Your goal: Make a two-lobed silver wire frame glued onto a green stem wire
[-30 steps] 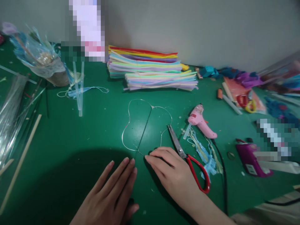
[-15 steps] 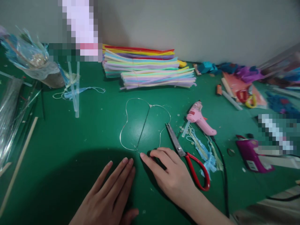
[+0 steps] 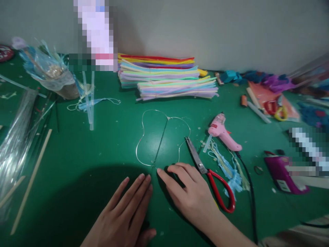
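Observation:
A thin wire frame (image 3: 162,137) bent into two lobes with a straight middle wire lies flat on the green table (image 3: 102,151). My left hand (image 3: 125,214) rests flat on the table just below the frame, fingers together and stretched out, holding nothing. My right hand (image 3: 189,192) lies beside it with fingers spread; its index fingertip touches the table at the frame's lower end. Red-handled scissors (image 3: 210,176) lie shut right next to my right hand, blades pointing toward the frame.
A pink glue gun (image 3: 223,133) with a black cord lies to the right, beside pale fringe scraps (image 3: 226,164). Stacked coloured pipe cleaners (image 3: 167,77) sit at the back. Clear glue sticks (image 3: 88,99), cellophane and wooden sticks (image 3: 31,178) lie left. A purple device (image 3: 280,173) sits right.
Both hands stay almost still on the table. The view shifted slightly, and my right index fingertip stays at the frame's lower end.

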Demonstrator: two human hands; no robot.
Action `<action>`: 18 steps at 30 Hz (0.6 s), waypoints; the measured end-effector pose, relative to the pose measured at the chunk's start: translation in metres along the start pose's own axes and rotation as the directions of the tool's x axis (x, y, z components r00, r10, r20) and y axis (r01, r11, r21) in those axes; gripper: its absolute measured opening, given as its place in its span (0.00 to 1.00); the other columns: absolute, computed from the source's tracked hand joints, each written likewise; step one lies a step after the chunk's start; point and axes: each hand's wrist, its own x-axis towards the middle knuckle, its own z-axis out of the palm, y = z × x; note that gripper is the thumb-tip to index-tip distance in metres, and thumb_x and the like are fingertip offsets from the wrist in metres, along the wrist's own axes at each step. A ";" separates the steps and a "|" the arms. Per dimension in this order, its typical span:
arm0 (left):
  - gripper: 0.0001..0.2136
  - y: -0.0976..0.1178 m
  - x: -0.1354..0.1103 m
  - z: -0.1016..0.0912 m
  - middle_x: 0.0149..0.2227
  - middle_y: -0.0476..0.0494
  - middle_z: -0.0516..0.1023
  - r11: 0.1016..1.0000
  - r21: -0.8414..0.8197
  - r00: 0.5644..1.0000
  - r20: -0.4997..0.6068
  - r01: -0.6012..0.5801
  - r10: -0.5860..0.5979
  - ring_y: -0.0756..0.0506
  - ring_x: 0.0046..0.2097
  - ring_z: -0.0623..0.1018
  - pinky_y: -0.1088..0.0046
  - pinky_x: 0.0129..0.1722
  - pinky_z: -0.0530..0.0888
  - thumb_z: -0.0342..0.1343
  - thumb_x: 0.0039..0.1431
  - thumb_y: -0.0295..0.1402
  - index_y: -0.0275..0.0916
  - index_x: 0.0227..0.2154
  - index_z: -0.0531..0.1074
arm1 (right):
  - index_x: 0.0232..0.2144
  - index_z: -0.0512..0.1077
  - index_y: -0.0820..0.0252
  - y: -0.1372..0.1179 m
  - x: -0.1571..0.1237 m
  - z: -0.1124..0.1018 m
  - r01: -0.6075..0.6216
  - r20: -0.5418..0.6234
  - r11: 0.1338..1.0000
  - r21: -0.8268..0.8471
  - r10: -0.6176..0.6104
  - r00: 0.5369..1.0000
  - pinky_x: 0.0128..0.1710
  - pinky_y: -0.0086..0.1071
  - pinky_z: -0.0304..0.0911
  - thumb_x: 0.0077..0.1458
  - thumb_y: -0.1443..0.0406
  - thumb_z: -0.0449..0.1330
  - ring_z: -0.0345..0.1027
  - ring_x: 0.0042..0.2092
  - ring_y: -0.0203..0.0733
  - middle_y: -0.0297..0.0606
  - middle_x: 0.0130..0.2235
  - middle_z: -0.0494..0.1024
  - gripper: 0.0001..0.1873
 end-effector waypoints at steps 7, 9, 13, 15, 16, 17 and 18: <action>0.31 0.000 0.001 -0.002 0.61 0.31 0.71 0.999 0.036 1.000 0.001 -0.026 0.026 0.37 0.64 0.67 0.57 0.70 0.46 0.51 0.65 0.49 0.26 0.58 0.68 | 0.52 0.75 0.62 0.000 -0.001 0.003 -0.016 -0.012 1.000 0.016 0.016 1.000 0.45 0.43 0.69 0.62 0.72 0.57 0.66 0.47 0.49 0.45 0.43 0.77 0.17; 0.31 0.000 0.001 -0.001 0.61 0.32 0.71 0.999 0.040 1.000 0.000 -0.023 0.024 0.37 0.65 0.67 0.57 0.70 0.46 0.51 0.65 0.49 0.26 0.59 0.68 | 0.51 0.75 0.61 0.000 -0.002 0.004 -0.021 -0.009 1.000 0.014 0.022 1.000 0.46 0.43 0.69 0.62 0.72 0.57 0.65 0.48 0.49 0.45 0.44 0.77 0.16; 0.32 0.001 0.001 0.000 0.63 0.32 0.69 0.999 0.049 1.000 0.006 -0.018 0.018 0.36 0.64 0.68 0.55 0.70 0.45 0.51 0.64 0.50 0.27 0.60 0.67 | 0.52 0.74 0.61 0.000 -0.002 0.004 -0.026 0.004 1.000 0.014 0.026 1.000 0.47 0.43 0.68 0.62 0.72 0.57 0.65 0.49 0.50 0.46 0.45 0.76 0.17; 0.31 0.000 0.002 -0.001 0.62 0.32 0.70 0.998 0.056 1.000 0.010 -0.024 0.023 0.36 0.63 0.69 0.55 0.70 0.44 0.52 0.64 0.50 0.27 0.59 0.67 | 0.52 0.75 0.61 0.000 -0.001 0.005 -0.027 0.002 1.000 0.015 0.027 1.000 0.47 0.44 0.68 0.61 0.72 0.57 0.66 0.49 0.50 0.46 0.45 0.76 0.17; 0.30 0.000 0.003 -0.002 0.62 0.32 0.70 0.998 0.059 1.000 0.010 -0.026 0.025 0.36 0.62 0.69 0.54 0.70 0.44 0.52 0.64 0.49 0.27 0.59 0.68 | 0.51 0.75 0.61 0.001 -0.001 0.005 -0.026 -0.001 1.000 0.016 0.026 1.000 0.46 0.44 0.68 0.61 0.72 0.58 0.66 0.48 0.50 0.46 0.45 0.76 0.17; 0.30 0.000 0.003 -0.002 0.62 0.32 0.70 0.998 0.061 1.000 0.011 -0.028 0.028 0.36 0.62 0.70 0.54 0.70 0.44 0.52 0.64 0.49 0.27 0.58 0.68 | 0.51 0.75 0.61 0.000 -0.001 0.005 -0.025 -0.004 1.000 0.018 0.025 1.000 0.46 0.44 0.68 0.61 0.72 0.58 0.66 0.48 0.50 0.46 0.45 0.76 0.17; 0.30 0.000 0.004 -0.003 0.61 0.32 0.71 0.998 0.061 0.999 0.012 -0.031 0.030 0.36 0.62 0.70 0.54 0.70 0.44 0.52 0.64 0.49 0.27 0.58 0.69 | 0.51 0.75 0.61 0.000 -0.001 0.005 -0.024 -0.004 0.999 0.020 0.025 1.000 0.46 0.44 0.69 0.61 0.72 0.57 0.66 0.48 0.50 0.46 0.45 0.76 0.17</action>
